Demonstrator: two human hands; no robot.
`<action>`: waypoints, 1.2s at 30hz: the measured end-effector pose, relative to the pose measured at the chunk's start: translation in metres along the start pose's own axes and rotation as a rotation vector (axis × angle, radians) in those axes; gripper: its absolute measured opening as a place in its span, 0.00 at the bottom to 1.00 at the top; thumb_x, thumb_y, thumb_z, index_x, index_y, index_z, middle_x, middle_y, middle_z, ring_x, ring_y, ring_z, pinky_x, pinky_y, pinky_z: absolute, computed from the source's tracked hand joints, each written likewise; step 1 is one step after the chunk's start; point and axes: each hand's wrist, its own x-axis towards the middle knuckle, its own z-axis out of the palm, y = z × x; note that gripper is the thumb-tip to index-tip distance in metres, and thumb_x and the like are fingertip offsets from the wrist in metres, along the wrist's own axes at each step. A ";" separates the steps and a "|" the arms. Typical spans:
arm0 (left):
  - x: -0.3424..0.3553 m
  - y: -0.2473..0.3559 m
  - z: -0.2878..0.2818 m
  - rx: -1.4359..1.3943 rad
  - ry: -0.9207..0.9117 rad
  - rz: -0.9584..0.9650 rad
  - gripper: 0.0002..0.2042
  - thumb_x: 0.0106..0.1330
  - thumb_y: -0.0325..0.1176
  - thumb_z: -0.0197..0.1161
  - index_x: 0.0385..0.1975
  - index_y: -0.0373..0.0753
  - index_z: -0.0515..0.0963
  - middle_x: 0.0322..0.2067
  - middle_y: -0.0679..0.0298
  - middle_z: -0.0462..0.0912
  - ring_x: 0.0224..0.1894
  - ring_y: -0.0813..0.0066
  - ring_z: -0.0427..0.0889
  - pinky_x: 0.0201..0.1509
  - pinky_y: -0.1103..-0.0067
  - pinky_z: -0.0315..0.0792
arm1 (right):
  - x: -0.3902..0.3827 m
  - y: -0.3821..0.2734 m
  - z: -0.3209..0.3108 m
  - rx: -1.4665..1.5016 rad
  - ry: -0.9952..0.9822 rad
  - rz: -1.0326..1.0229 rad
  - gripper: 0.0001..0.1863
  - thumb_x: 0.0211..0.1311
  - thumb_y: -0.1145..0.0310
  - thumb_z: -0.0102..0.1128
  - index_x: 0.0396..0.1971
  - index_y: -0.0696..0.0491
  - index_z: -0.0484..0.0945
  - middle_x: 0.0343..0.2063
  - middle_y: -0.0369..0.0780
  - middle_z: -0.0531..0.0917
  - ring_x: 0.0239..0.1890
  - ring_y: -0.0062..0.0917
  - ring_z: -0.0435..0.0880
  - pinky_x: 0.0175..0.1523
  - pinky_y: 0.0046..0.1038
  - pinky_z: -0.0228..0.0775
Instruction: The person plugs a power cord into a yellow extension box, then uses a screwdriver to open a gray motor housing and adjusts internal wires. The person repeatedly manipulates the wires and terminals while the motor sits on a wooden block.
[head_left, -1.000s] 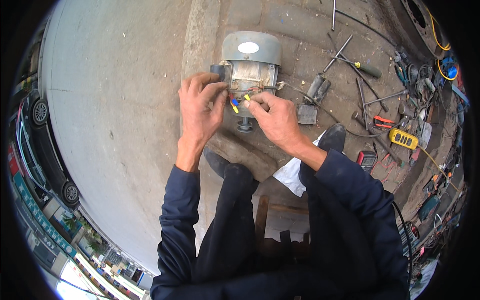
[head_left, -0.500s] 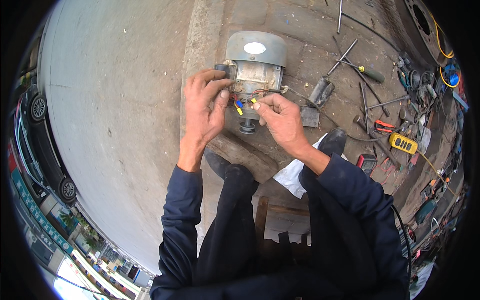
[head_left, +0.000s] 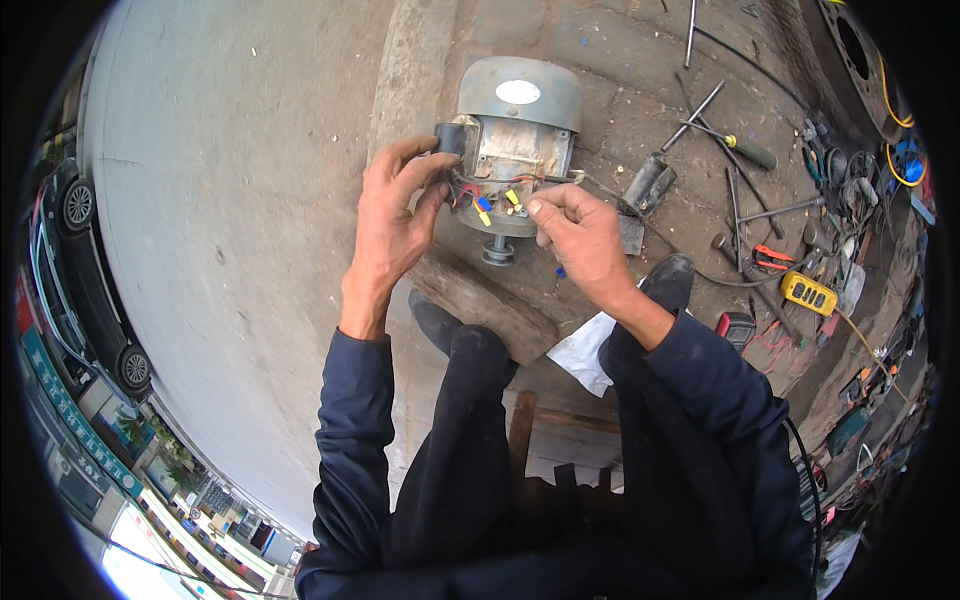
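A grey electric motor lies on the ground, its shaft pulley toward me. Beside the motor is a black cylinder. My left hand is open, thumb and fingers apart around the cylinder's near end and the thin wires. Yellow wire connectors and a blue one sit on wire ends at the motor's near side. Just right of them, my right hand is closed, thumb against forefinger; what it holds, if anything, is hidden. A small blue piece shows below that hand.
A wooden block lies between the motor and my feet. To the right are a dark cylinder, T-handle wrenches, a screwdriver, red-handled pliers and a yellow socket box. A white cloth lies by my right shoe.
My right hand has drawn back right from the yellow connector, which now stands free of the fingers. My left hand has shifted slightly left. The blue piece below my right hand has come into view.
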 end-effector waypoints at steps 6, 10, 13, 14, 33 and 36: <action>0.004 -0.003 -0.003 -0.067 -0.003 0.024 0.19 0.60 0.18 0.72 0.52 0.41 0.85 0.54 0.59 0.84 0.50 0.61 0.87 0.52 0.71 0.82 | 0.001 -0.002 -0.006 -0.009 0.027 0.064 0.11 0.75 0.67 0.66 0.44 0.61 0.85 0.25 0.32 0.84 0.28 0.13 0.79 0.33 0.21 0.70; 0.006 0.000 -0.007 -0.048 -0.007 0.039 0.19 0.61 0.19 0.73 0.52 0.39 0.85 0.52 0.59 0.85 0.49 0.65 0.87 0.52 0.72 0.82 | 0.001 0.004 -0.001 -0.128 0.031 -0.062 0.12 0.73 0.66 0.67 0.46 0.60 0.85 0.21 0.33 0.82 0.25 0.14 0.79 0.31 0.26 0.71; 0.007 0.005 -0.009 -0.053 -0.015 0.017 0.20 0.61 0.17 0.74 0.53 0.36 0.84 0.52 0.59 0.86 0.49 0.68 0.87 0.54 0.75 0.81 | -0.002 0.005 0.005 -0.283 0.028 -0.160 0.11 0.70 0.67 0.68 0.46 0.58 0.84 0.18 0.37 0.82 0.21 0.22 0.80 0.30 0.31 0.72; 0.007 0.006 -0.010 -0.052 -0.020 0.012 0.20 0.61 0.17 0.74 0.53 0.36 0.84 0.52 0.59 0.86 0.49 0.68 0.87 0.54 0.75 0.81 | -0.004 0.004 0.006 -0.350 0.035 -0.185 0.11 0.69 0.67 0.69 0.46 0.57 0.84 0.18 0.39 0.82 0.20 0.25 0.80 0.30 0.33 0.73; 0.010 0.010 -0.011 -0.034 0.009 0.043 0.21 0.60 0.21 0.75 0.55 0.37 0.83 0.51 0.58 0.86 0.47 0.65 0.88 0.51 0.72 0.82 | 0.006 0.007 0.015 -0.629 0.122 -0.477 0.10 0.63 0.69 0.72 0.39 0.54 0.81 0.15 0.43 0.80 0.17 0.41 0.83 0.25 0.41 0.73; 0.010 0.009 -0.011 -0.029 0.011 0.050 0.21 0.60 0.21 0.75 0.55 0.37 0.83 0.51 0.58 0.86 0.47 0.65 0.88 0.50 0.72 0.82 | 0.003 0.007 0.017 -0.628 0.117 -0.482 0.11 0.63 0.69 0.72 0.41 0.54 0.80 0.14 0.42 0.79 0.16 0.40 0.82 0.24 0.41 0.73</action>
